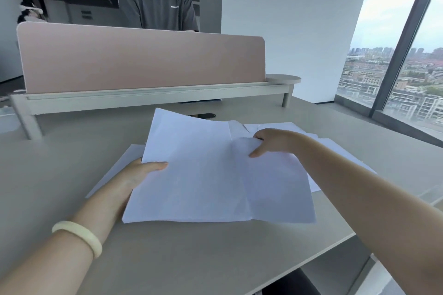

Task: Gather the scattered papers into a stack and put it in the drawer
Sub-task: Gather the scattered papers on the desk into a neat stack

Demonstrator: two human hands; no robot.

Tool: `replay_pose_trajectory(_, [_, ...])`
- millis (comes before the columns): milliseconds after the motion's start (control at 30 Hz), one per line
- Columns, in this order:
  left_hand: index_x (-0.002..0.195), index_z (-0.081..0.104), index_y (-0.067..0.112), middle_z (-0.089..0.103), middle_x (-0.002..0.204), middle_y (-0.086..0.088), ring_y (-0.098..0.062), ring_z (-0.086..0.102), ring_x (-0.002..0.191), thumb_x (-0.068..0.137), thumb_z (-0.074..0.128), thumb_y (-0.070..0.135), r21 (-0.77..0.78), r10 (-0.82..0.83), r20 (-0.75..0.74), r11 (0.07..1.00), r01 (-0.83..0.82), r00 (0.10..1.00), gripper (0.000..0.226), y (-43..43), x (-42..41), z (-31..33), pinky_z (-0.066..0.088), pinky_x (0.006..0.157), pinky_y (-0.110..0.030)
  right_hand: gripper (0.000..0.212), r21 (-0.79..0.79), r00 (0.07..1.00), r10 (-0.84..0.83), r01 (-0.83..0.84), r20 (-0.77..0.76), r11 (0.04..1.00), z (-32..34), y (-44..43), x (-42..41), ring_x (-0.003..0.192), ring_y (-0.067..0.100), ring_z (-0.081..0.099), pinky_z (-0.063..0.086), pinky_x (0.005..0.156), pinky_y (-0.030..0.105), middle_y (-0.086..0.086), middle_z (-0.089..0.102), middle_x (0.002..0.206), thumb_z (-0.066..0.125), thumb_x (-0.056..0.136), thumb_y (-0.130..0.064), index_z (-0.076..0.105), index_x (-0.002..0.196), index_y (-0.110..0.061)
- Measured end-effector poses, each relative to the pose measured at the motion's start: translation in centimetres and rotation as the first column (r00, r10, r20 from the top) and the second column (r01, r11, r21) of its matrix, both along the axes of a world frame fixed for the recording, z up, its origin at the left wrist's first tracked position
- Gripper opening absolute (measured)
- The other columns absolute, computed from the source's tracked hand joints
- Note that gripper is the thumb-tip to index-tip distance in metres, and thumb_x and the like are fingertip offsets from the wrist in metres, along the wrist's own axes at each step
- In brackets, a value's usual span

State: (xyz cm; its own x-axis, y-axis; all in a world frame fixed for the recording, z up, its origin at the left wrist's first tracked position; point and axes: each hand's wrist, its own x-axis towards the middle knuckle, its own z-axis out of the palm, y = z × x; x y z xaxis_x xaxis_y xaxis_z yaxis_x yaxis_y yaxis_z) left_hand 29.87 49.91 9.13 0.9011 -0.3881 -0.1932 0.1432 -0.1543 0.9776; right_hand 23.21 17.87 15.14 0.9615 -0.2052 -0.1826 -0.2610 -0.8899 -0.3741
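Grey table point(167, 258) by a window point(419, 79): left hand point(139, 175) pinches the left edge of lifted papers point(203, 175), thumb on top. Right hand point(268, 141) grips their far edge; other sheets point(275, 125) lie beneath.

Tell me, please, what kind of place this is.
Probably an office on a high floor: a grey desk with a pink divider screen along its back, loose white papers held over it, and a tall window looking down on city buildings.
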Motion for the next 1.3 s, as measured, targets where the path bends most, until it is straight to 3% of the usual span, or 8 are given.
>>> replay_pose_trajectory(200, [0.108,0.064,0.022,0.07,0.107,-0.001,-0.024,0.066,0.098,0.073,0.074,0.022,-0.06,0.003,0.047,0.998,0.0,0.999,0.037,-0.4,0.6,-0.6,0.05,0.083,-0.037,0.022,0.233,0.886,-0.299,0.226,0.354,0.946,5.0,-4.1,-2.0,0.087,0.027,0.06,0.046,0.072,0.031,0.012,0.063,0.097,0.065,0.083,-0.017,0.06,0.101,-0.004])
replay_pose_trajectory(333, [0.117,0.062,0.016,0.07,0.109,-0.005,-0.027,0.065,0.101,0.084,0.066,0.012,-0.073,0.004,0.048,0.997,-0.001,0.999,0.033,-0.5,0.8,-1.2,0.05,0.079,-0.036,0.024,0.55,0.714,-0.392,0.011,0.581,0.835,8.4,-2.6,-3.3,0.089,0.023,0.063,0.049,0.081,0.033,0.005,0.067,0.096,0.067,0.078,-0.02,0.062,0.1,-0.011])
replay_pose_trajectory(500, [0.108,0.064,0.016,0.069,0.1,-0.003,-0.028,0.065,0.097,0.089,0.058,0.006,-0.055,0.028,0.057,0.998,-0.025,0.998,0.022,-0.9,0.3,-1.2,0.049,0.084,-0.037,0.036,0.858,0.751,-0.44,-0.332,0.492,0.392,7.3,0.5,-3.6,0.107,0.02,0.067,0.053,0.091,0.036,0.005,0.069,0.117,0.059,0.087,-0.007,0.06,0.123,-0.008])
replay_pose_trajectory(633, [0.107,0.065,0.021,0.071,0.105,-0.003,-0.024,0.067,0.095,0.089,0.06,0.011,-0.027,0.024,0.058,0.999,-0.023,0.998,0.021,-0.7,0.2,-1.1,0.051,0.085,-0.038,0.042,0.964,0.843,-0.484,-0.138,0.236,0.229,0.6,2.6,-2.8,0.113,0.029,0.063,0.054,0.085,0.037,0.013,0.065,0.123,0.062,0.085,-0.005,0.057,0.127,-0.001])
replay_pose_trajectory(767, [0.113,0.066,0.023,0.072,0.109,-0.001,-0.023,0.069,0.099,0.089,0.062,0.025,0.002,0.011,0.083,1.0,-0.011,0.996,0.025,-0.7,0.0,-1.2,0.049,0.097,-0.043,0.04,0.941,0.875,-0.477,0.085,0.087,0.328,-4.8,5.1,-3.1,0.09,0.03,0.067,0.058,0.065,0.032,0.021,0.065,0.117,0.07,0.078,0.001,0.058,0.117,0.005])
replay_pose_trajectory(967, [0.124,0.053,0.029,0.052,0.124,0.015,-0.005,0.052,0.114,0.095,0.04,0.053,0.021,0.075,0.107,0.997,-0.078,0.991,0.04,-1.3,-0.8,-0.8,0.033,0.088,-0.017,0.051,0.814,0.842,-0.521,0.203,0.138,0.544,-6.6,7.8,-2.8,0.106,0.034,0.06,0.052,0.087,0.046,0.018,0.057,0.119,0.073,0.078,-0.005,0.042,0.119,-0.006])
replay_pose_trajectory(1067, [0.096,0.065,0.025,0.069,0.106,0.01,0.001,0.067,0.081,0.089,0.062,0.037,-0.029,0.031,0.134,0.999,-0.027,0.991,0.014,-1.3,-0.6,-1.0,0.049,0.066,-0.014,0.048,0.773,0.873,-0.469,0.201,0.137,0.601,-6.3,9.1,-3.3,0.101,0.03,0.061,0.052,0.079,0.038,0.012,0.057,0.115,0.073,0.081,-0.014,0.039,0.115,-0.013])
replay_pose_trajectory(1300, [0.1,0.064,0.025,0.07,0.107,0.002,-0.017,0.066,0.097,0.081,0.068,0.016,-0.13,0.061,0.19,0.991,-0.036,0.98,0.021,-1.1,-0.1,-0.9,0.052,0.085,-0.031,0.023,0.659,0.92,-0.357,0.171,0.159,0.733,-5.6,7.3,-4.3,0.067,0.025,0.056,0.044,0.062,0.028,0.006,0.06,0.078,0.059,0.091,-0.023,0.053,0.077,-0.007])
